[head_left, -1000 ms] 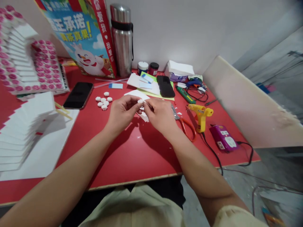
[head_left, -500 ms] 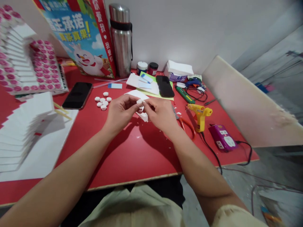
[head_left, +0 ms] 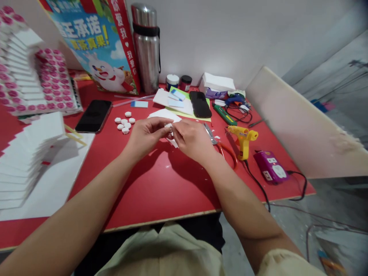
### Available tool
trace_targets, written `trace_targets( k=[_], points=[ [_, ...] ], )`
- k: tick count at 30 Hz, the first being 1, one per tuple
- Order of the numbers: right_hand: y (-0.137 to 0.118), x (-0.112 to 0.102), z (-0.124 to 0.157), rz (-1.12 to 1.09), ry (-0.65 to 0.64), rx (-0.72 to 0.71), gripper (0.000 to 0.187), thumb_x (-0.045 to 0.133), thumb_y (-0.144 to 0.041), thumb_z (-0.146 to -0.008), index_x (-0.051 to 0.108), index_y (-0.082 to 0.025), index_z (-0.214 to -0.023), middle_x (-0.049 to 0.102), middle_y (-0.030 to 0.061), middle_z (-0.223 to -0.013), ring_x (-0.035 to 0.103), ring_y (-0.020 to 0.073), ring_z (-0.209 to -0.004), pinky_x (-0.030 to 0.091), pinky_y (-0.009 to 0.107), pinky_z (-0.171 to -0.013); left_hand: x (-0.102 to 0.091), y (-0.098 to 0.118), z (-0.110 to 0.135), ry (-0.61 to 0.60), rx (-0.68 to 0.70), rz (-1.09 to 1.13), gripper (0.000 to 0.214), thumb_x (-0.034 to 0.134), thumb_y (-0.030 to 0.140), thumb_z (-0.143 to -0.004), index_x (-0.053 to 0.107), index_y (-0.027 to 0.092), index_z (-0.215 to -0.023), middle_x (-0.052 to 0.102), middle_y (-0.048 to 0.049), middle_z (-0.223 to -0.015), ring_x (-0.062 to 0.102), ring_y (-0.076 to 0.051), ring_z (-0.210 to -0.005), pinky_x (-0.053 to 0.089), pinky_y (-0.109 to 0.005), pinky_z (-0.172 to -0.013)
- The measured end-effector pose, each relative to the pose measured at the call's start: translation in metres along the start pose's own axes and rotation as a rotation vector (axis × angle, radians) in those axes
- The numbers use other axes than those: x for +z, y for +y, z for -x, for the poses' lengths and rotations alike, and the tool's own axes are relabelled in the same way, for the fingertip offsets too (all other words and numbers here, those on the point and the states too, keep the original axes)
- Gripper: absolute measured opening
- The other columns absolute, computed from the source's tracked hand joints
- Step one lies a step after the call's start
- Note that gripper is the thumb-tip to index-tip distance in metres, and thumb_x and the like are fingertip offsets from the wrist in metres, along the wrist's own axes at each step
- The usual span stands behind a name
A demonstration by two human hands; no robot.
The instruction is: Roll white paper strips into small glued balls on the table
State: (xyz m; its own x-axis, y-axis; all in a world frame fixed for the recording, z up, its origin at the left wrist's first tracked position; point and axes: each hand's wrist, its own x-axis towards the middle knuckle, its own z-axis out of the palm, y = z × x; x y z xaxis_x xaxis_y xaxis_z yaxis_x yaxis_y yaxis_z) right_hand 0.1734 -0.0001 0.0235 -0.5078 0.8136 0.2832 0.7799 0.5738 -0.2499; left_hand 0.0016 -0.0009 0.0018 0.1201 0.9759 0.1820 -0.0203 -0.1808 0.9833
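My left hand (head_left: 148, 134) pinches a small white piece (head_left: 168, 125) between thumb and forefinger over the middle of the red table. My right hand (head_left: 192, 138) meets it from the right, its fingers closed on the same piece. Fingertips cover most of this piece, so its exact shape is hidden. White paper scraps (head_left: 173, 142) lie under the hands, and a white sheet (head_left: 162, 114) is just behind them. To the left sits a cluster of small white rounded pieces (head_left: 124, 122). Beside my right hand rest scissors (head_left: 227, 151) with orange-red handles.
A yellow glue gun (head_left: 243, 140) and a purple power socket (head_left: 270, 166) stand at right with cords. Phones (head_left: 94, 116) (head_left: 200, 104), a steel flask (head_left: 146, 53) and a printed bag (head_left: 97, 50) are farther back. A stepped white model (head_left: 31, 153) occupies the left.
My right hand has turned and shifted slightly left at the small white piece, uncovering more of the scissors' blades. The left hand stays nearly in place, still pinching.
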Motion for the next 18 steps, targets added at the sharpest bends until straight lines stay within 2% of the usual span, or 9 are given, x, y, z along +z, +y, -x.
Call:
trace_targets(
  k=[3, 5, 7, 10, 14, 18],
  points=[
    [0.000, -0.003, 0.000, -0.126, 0.024, 0.039, 0.026, 0.049, -0.020, -0.098, 0.066, -0.015, -0.079, 0.068, 0.0087, -0.081, 0.056, 0.0176, -0.073, 0.036, 0.031, -0.068, 0.001, 0.000, 0.000, -0.019, -0.023, 0.029, 0.025, 0.081, 0.034, -0.079, 0.078, 0.014, -0.095, 0.075, -0.0057, -0.079, 0.071, -0.019, -0.071, 0.061, -0.034, -0.074],
    [0.002, -0.007, 0.000, -0.395, 0.011, 0.134, 0.034, 0.050, -0.032, -0.101, 0.064, -0.017, -0.074, 0.068, 0.0069, -0.075, 0.058, 0.0160, -0.068, 0.039, 0.029, -0.064, 0.001, 0.000, 0.000, -0.036, -0.028, 0.058, 0.027, 0.082, 0.036, -0.079, 0.077, 0.015, -0.096, 0.076, -0.0058, -0.080, 0.071, -0.018, -0.070, 0.061, -0.034, -0.074],
    [0.006, -0.012, -0.001, -0.749, -0.031, 0.302, 0.046, 0.048, -0.051, -0.102, 0.065, -0.017, -0.075, 0.070, 0.0066, -0.072, 0.060, 0.0145, -0.059, 0.042, 0.027, -0.056, 0.000, -0.001, 0.000, -0.044, -0.049, 0.082, 0.029, 0.083, 0.037, -0.078, 0.077, 0.015, -0.096, 0.076, -0.0060, -0.083, 0.072, -0.018, -0.074, 0.061, -0.034, -0.077],
    [0.015, -0.016, -0.004, -1.141, -0.060, 0.532, 0.059, 0.051, -0.072, -0.093, 0.068, -0.016, -0.086, 0.073, 0.0081, -0.072, 0.059, 0.0127, -0.048, 0.042, 0.025, -0.044, -0.003, -0.004, -0.002, -0.061, -0.112, 0.139, 0.032, 0.086, 0.040, -0.076, 0.076, 0.017, -0.095, 0.076, -0.0062, -0.089, 0.072, -0.019, -0.080, 0.062, -0.035, -0.079],
    [0.022, -0.013, -0.007, -1.338, -0.084, 0.633, 0.051, 0.068, -0.066, -0.087, 0.070, -0.015, -0.090, 0.075, 0.0073, -0.072, 0.051, 0.0085, -0.040, 0.038, 0.022, -0.036, -0.005, -0.008, -0.004, -0.073, -0.137, 0.210, 0.034, 0.088, 0.040, -0.073, 0.074, 0.017, -0.094, 0.076, -0.0052, -0.087, 0.072, -0.019, -0.078, 0.061, -0.036, -0.079],
    [0.019, -0.011, -0.007, -1.374, -0.103, 0.650, 0.038, 0.077, -0.051, -0.084, 0.073, -0.014, -0.090, 0.075, 0.0063, -0.071, 0.048, 0.0065, -0.040, 0.035, 0.020, -0.034, -0.004, -0.004, -0.003, -0.098, -0.102, 0.127, 0.032, 0.088, 0.037, -0.073, 0.076, 0.015, -0.093, 0.077, -0.0066, -0.088, 0.071, -0.018, -0.076, 0.059, -0.032, -0.076]
  ],
)
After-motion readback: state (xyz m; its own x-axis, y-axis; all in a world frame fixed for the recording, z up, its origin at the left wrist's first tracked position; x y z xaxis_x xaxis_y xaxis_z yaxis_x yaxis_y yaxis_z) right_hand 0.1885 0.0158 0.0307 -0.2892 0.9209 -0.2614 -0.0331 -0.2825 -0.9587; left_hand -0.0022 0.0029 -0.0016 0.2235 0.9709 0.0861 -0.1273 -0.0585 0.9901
